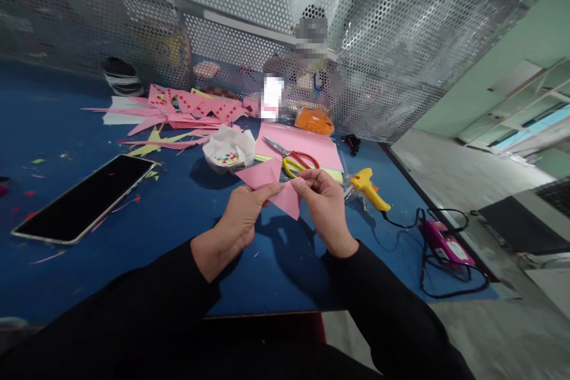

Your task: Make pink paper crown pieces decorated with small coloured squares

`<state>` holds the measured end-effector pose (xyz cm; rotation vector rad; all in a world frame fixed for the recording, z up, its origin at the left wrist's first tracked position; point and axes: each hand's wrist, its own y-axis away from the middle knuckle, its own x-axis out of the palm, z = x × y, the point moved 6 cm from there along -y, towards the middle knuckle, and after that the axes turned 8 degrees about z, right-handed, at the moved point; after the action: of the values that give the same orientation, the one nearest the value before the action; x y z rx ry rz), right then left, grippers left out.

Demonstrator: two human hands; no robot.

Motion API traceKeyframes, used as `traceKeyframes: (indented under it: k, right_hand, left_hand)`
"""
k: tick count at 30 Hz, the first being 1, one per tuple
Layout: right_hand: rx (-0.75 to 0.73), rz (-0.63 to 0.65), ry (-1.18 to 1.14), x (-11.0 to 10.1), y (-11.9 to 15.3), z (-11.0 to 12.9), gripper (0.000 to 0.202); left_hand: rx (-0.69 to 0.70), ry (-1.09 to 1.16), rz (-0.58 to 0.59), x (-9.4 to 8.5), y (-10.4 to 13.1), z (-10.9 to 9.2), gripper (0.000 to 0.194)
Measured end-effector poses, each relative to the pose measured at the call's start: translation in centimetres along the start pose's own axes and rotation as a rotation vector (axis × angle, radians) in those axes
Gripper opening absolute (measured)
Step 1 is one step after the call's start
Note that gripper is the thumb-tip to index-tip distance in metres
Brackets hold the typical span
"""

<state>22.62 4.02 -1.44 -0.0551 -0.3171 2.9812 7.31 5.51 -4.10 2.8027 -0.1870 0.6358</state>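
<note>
1 folded pink paper point(260, 174) is up in the air over the counter point(187, 205). The left hand point(236, 219) pinches it, thumb on top; the right hand point(327, 208) grasps its other side between thumb and fingers. With these 2 grips so close together, an uneven pull could set a fold askew or tear the sheet. Just beside the right hand lies a yellow glue gun point(365, 183), tip toward that hand: a careless wrist could knock it, and, if hot, which I cannot tell, it could burn. The bowl point(240, 141) of small coloured dots point(227, 158) sits near the paper's left point, so a wide sweep could spill them.
</note>
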Motion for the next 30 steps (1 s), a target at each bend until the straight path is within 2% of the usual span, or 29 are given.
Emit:
traceKeyframes:
  k: [12,16,19,22,30]
  right_hand:
    - [-0.059,-0.018,0.101,-0.24,0.25,0.56,0.022]
    - [-0.096,-0.037,0.1,-0.39,0.23,0.95,0.035]
    - [-0.063,-0.01,0.054,-0.15,0.13,0.71,0.026]
    - [-0.019,0.023,0.054,0.1,0.09,0.29,0.026]
    - [-0.039,-0.001,0.074,-0.22,0.07,0.13,0.021]
  left_hand:
    - [0.02,-0.007,-0.009,-0.08,-0.07,-0.02,0.017]
    - [0.024,0.003,-0.01,-0.12,-0.03,-0.04,0.019]
    - [0.017,0.002,-0.011,-0.19,-0.04,0.0,0.02]
    - [0.016,0.0,-0.015,-0.26,-0.16,0.09,0.019]
    - [-0.015,0.021,-0.006,-0.07,-0.13,0.37,0.021]
